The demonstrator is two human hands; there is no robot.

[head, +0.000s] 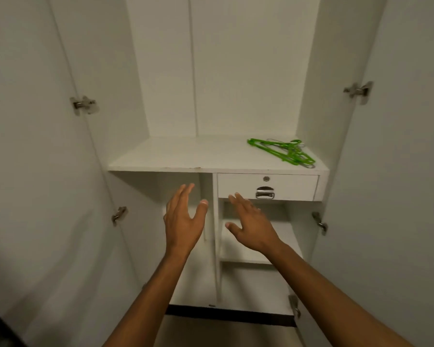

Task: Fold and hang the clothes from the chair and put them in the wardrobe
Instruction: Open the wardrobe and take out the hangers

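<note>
Both hands — left hand [182, 219] and right hand [249, 226] — reach released, fingers straight, into the white wooden wardrobe [218, 156], green plastic hangers [283, 152] lying above the right.

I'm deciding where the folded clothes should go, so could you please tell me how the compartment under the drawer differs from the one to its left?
The right compartment sits beneath the drawer and is split by a small shelf; the left compartment starts directly under the main shelf, so it is taller, and no divider shows in it. Both are white and hold no clothes.
</note>
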